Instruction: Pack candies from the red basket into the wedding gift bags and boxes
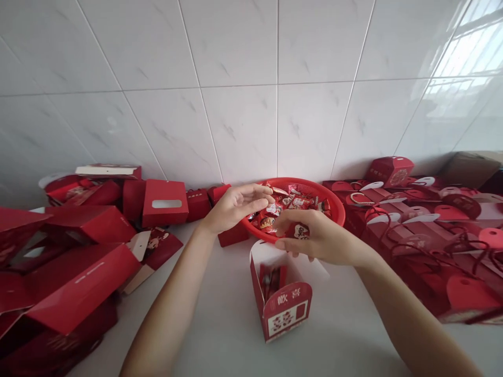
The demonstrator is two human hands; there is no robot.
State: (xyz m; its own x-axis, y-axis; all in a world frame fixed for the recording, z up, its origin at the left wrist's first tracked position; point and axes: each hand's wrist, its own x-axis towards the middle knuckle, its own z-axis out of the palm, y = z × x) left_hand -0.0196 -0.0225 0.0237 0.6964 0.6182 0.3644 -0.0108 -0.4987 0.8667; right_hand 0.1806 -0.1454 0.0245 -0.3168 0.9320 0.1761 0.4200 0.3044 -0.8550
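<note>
My left hand hovers over the left rim of a red plastic basket, fingers stretched out and nothing visible in them. Wrapped candies in red packaging fill the basket. Curled at its front edge, my right hand has a red wrapped candy with white lettering between thumb and fingers. Just below that hand stands an open red gift box with a white inside and a rounded front flap. Some dark red packets lie in it.
Red boxes are heaped along the left, some open. On the right, many handled red boxes stand in close rows, their cords sticking up. A brown carton sits at the far right. Behind everything rises a tiled wall.
</note>
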